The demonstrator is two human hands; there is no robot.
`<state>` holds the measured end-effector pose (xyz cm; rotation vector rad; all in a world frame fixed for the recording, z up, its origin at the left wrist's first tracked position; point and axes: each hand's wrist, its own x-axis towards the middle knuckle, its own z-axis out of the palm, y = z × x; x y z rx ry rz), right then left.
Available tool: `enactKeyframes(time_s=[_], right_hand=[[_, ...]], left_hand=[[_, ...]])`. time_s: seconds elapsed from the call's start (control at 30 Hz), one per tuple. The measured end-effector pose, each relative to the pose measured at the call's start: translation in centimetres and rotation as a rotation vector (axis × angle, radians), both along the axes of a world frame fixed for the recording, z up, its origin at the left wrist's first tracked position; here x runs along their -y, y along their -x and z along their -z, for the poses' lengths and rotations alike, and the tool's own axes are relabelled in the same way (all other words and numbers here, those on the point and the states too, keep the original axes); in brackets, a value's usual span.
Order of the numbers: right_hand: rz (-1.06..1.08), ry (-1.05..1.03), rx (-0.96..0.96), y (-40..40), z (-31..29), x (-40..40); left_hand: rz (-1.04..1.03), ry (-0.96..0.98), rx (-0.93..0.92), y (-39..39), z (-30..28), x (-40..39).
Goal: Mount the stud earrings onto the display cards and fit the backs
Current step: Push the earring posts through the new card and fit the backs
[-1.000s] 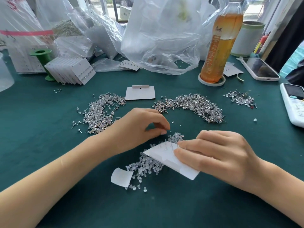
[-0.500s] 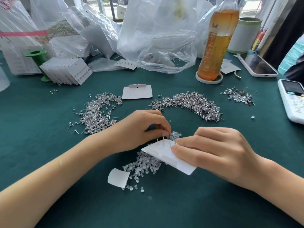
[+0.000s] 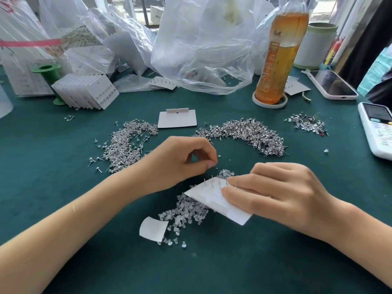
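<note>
My right hand (image 3: 275, 192) holds a white display card (image 3: 214, 200) tilted, back side up, with several stud posts sticking up near its top edge. My left hand (image 3: 182, 160) hovers just above those posts, thumb and forefinger pinched together on something too small to make out. A pile of clear earring backs (image 3: 186, 211) lies under and left of the card. Two heaps of silver stud earrings lie beyond, one at the left (image 3: 127, 143) and one at the right (image 3: 250, 132). A blank card (image 3: 177, 119) lies flat between them.
A stack of filled cards (image 3: 89, 92) leans by a green spool (image 3: 47, 75) at back left. Plastic bags (image 3: 203, 43), a tea bottle (image 3: 280, 54), a phone (image 3: 332, 84), a white remote (image 3: 377, 128) and a small mixed pile (image 3: 307, 124) ring the green table. A paper scrap (image 3: 152, 229) lies near me.
My left hand has lifted slightly off the card's posts, fingers still pinched. The right hand keeps the card in the same place.
</note>
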<state>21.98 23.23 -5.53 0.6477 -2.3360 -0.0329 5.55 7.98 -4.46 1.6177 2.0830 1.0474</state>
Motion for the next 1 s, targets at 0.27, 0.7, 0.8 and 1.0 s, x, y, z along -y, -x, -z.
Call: enactKeyframes(time_s=[0.27,0.7,0.8,1.0], right_hand=[[0.003,-0.083,-0.015,0.6,0.1,-0.2],[0.024,-0.042,0.049,1.0,0.2,-0.1],[0.019,-0.034,0.055,1.0,0.2,0.0],[0.021,-0.034,0.068,1.1,0.3,0.0]], left_hand=[[0.078,-0.045,0.376,-0.5,-1.5,0.2],[0.207,0.016,0.205,-1.2,-1.9,0.2],[0.215,0.020,0.230,-1.1,-2.0,0.2],[0.207,0.051,0.201,-0.8,-1.9,0.0]])
